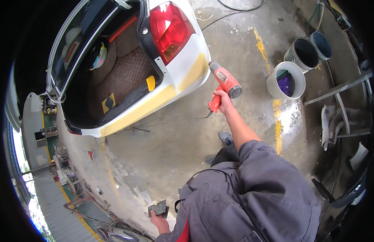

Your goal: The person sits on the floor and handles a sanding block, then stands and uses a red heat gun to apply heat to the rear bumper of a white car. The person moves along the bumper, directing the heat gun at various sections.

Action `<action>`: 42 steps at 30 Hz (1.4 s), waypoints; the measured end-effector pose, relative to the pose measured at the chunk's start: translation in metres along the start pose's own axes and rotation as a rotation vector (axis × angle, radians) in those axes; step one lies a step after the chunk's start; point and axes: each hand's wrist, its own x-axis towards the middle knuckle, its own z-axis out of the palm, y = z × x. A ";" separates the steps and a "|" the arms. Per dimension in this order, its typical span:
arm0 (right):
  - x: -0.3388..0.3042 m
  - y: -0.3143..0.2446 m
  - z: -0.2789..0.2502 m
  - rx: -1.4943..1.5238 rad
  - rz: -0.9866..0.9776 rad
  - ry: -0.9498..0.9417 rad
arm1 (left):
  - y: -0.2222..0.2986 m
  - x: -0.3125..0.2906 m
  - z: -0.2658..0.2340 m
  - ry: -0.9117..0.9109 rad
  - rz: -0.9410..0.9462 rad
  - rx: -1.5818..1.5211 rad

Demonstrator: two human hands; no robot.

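My right hand [224,101] is wrapped round the handle of a red heat gun [226,80]. Its metal nozzle points at the rear corner of a white car [187,51], close to a patch of yellowish body filler [195,73]. More filler [139,111] runs along the top of the rear bumper below the open boot. Down by my left side, away from the car, my left hand [158,221] grips flat grey putty spreaders [159,207]. Their far edges stick out past my fingers. A red tail light [169,31] sits above the filler patch.
Three buckets stand at the right; the nearest white bucket [296,82] holds purple cloth. Metal racking [339,88] and loose car body panels [329,127] line the right side. A black cable [239,10] lies on the floor beyond the car. Metal frames [80,201] stand at the lower left.
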 end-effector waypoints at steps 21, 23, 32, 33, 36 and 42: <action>0.080 0.011 -0.045 0.124 0.037 0.148 | 0.086 -0.065 0.009 0.001 -0.196 -0.067; 0.086 0.011 -0.050 0.134 0.032 0.166 | 0.087 -0.074 0.015 -0.072 -0.083 0.094; 0.062 0.010 -0.054 0.254 0.114 0.022 | 0.095 -0.069 0.021 0.022 -0.171 0.051; 0.057 0.007 -0.052 0.263 0.119 -0.015 | 0.099 -0.075 0.038 0.041 -0.172 0.071; 0.045 0.004 -0.050 0.280 0.139 -0.080 | 0.104 -0.080 0.061 0.050 -0.172 0.103; 0.028 0.004 -0.053 0.254 0.168 -0.120 | 0.088 -0.031 0.027 -0.081 -0.167 0.093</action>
